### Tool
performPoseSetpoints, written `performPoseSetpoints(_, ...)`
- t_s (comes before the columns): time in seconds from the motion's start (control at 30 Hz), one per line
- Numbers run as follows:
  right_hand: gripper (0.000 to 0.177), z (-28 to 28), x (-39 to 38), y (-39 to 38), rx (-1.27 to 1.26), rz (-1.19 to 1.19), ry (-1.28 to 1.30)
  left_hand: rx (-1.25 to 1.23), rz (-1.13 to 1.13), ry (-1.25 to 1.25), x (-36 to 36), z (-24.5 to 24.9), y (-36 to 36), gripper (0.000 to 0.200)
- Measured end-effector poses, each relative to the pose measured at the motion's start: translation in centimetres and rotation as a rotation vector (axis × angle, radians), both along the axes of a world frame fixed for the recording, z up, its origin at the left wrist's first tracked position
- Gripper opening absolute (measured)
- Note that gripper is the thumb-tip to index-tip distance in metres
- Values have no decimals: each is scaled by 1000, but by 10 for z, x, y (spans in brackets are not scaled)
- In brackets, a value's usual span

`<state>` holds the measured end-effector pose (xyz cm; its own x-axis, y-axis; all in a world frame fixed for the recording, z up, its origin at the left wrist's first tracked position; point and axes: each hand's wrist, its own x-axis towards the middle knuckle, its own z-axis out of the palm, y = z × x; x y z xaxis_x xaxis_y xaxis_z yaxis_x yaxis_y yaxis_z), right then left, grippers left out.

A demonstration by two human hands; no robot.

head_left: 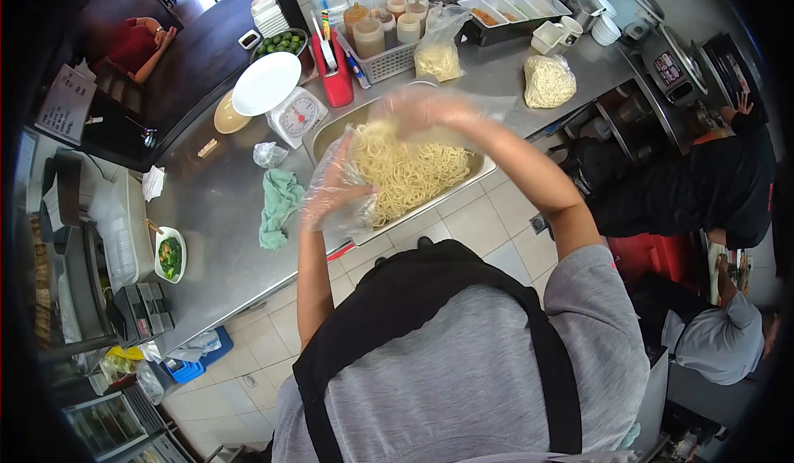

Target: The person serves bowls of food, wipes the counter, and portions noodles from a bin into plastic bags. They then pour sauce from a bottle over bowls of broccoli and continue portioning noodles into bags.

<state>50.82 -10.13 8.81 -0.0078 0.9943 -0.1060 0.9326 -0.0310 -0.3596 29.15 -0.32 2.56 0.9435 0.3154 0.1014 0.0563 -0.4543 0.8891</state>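
Note:
Yellow noodles (422,175) lie heaped in a metal tray (486,168) at the counter's near edge. My left hand (337,183), in a clear plastic glove or bag, is at the tray's left side with fingers spread against the noodles. Over the tray's back part is my right hand (418,112), also covered in clear plastic and smeared by motion; its fingers and anything in them cannot be made out. Two bags of noodles, one (438,60) by the sauce basket and one (549,82) to its right, stand behind the tray.
A scale (296,117) with a white plate, a red holder (335,74) and a green cloth (279,207) are left of the tray. Sauce bottles (369,37) stand behind. A bowl of greens (170,256) sits far left. Co-workers (703,182) are at right; another person (124,45) sits beyond the counter.

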Motion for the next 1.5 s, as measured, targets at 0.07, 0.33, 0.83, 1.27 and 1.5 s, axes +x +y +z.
performPoseSetpoints(0.07,51,-10,-2,-11,-151,-30,-56,203,-7,22,12,1,0,103)
performPoseSetpoints(0.33,54,-60,-2,-23,17,-107,78,454,91,251,56,-44,13,80)
performPoseSetpoints(0.83,34,-66,-86,-53,-409,-536,123,207,81,281,59,-40,39,58)
performPoseSetpoints(1.27,34,45,-13,-76,460,-381,878,-809,-29,-5,35,-38,29,69)
performPoseSetpoints(1.5,34,16,0,-43,517,-302,796,345,12,48,27,15,9,88)
